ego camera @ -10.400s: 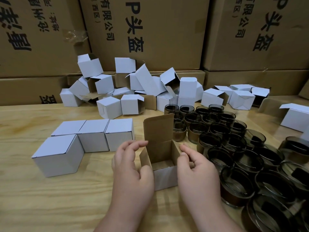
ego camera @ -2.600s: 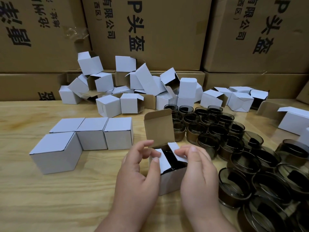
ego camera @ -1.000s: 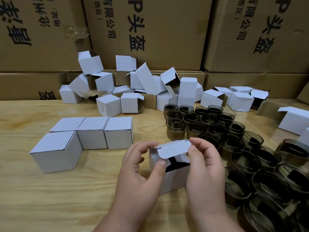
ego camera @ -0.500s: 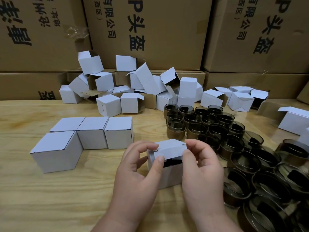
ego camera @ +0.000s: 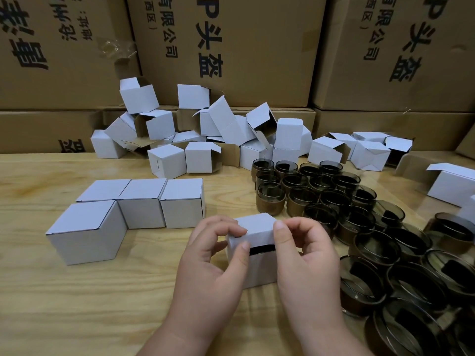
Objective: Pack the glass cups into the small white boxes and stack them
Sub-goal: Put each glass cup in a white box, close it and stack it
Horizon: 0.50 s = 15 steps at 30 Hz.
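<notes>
Big brown cartons [ego camera: 231, 47] stand behind my bench [ego camera: 77, 304], and the dark glass cups [ego camera: 359, 214] sit to the right. My left hand [ego camera: 213, 260] and right hand [ego camera: 305, 255] pinch the small white box [ego camera: 257, 263] in front of me. Its lid [ego camera: 257, 226] was up before; now it is almost shut, with a dark gap left.

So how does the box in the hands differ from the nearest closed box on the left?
The box in the hands shows a dark gap under its lid; the nearest closed box is shut flush. The left hand and right hand grip the first; the other sits untouched. Both are small white cartons.
</notes>
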Each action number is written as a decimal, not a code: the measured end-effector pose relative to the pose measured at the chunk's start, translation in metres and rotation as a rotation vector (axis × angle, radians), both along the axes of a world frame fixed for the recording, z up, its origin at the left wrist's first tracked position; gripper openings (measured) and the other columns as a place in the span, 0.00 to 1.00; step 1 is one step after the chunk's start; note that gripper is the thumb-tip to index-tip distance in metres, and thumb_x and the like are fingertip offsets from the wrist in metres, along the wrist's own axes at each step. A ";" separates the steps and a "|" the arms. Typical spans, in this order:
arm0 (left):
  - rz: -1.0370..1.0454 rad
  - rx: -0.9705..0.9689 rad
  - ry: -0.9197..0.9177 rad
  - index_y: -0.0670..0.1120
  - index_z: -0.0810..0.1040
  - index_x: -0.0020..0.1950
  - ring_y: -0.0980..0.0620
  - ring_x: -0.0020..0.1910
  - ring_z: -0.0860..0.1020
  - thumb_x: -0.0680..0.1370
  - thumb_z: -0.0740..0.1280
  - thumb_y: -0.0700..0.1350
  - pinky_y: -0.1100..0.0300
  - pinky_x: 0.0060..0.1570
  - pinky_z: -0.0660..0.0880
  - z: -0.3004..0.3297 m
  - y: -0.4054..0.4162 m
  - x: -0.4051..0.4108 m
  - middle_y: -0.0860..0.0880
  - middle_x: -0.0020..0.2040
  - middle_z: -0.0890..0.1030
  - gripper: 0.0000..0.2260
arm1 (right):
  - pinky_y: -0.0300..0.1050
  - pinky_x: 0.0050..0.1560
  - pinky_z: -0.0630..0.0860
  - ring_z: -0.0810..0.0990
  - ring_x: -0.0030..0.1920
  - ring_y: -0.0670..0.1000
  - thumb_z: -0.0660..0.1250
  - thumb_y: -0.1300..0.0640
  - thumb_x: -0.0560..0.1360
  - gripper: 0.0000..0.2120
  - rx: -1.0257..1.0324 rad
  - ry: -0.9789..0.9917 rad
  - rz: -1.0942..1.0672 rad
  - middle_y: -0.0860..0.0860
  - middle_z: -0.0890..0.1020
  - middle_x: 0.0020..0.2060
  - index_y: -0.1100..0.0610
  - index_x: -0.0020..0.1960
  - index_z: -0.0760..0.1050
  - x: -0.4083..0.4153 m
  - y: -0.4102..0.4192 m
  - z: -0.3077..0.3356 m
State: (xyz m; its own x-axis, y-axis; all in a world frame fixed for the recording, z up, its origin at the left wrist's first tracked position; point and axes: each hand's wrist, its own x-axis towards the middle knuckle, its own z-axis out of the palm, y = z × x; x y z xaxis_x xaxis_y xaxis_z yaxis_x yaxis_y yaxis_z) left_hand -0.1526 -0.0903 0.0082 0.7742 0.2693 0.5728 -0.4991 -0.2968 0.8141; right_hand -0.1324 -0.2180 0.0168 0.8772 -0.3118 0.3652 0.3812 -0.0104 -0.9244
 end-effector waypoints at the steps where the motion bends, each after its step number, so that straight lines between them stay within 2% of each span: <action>1: 0.008 0.005 0.005 0.61 0.80 0.48 0.51 0.65 0.78 0.72 0.71 0.50 0.62 0.56 0.78 -0.001 0.000 0.000 0.55 0.56 0.81 0.07 | 0.29 0.37 0.73 0.80 0.40 0.40 0.71 0.57 0.77 0.05 -0.003 0.004 -0.002 0.39 0.83 0.40 0.48 0.44 0.79 0.000 0.000 -0.001; 4: 0.035 0.008 0.024 0.60 0.80 0.46 0.56 0.65 0.78 0.71 0.72 0.43 0.60 0.57 0.78 -0.002 0.000 0.001 0.55 0.55 0.81 0.10 | 0.29 0.37 0.73 0.79 0.39 0.40 0.71 0.57 0.77 0.05 -0.007 0.018 -0.007 0.40 0.83 0.40 0.49 0.43 0.78 0.001 0.000 -0.002; 8: 0.036 0.009 0.060 0.59 0.80 0.44 0.59 0.66 0.77 0.70 0.71 0.43 0.50 0.63 0.77 0.000 -0.002 0.001 0.58 0.54 0.80 0.10 | 0.29 0.35 0.72 0.78 0.36 0.40 0.71 0.57 0.76 0.05 -0.017 0.041 -0.014 0.40 0.83 0.39 0.50 0.43 0.78 0.002 0.000 -0.003; 15: 0.028 0.011 0.074 0.57 0.79 0.43 0.59 0.67 0.76 0.68 0.71 0.42 0.47 0.64 0.77 0.002 -0.002 0.000 0.59 0.53 0.80 0.10 | 0.29 0.34 0.72 0.78 0.36 0.39 0.71 0.59 0.75 0.06 -0.035 0.071 -0.030 0.40 0.82 0.37 0.51 0.41 0.77 0.003 -0.001 -0.004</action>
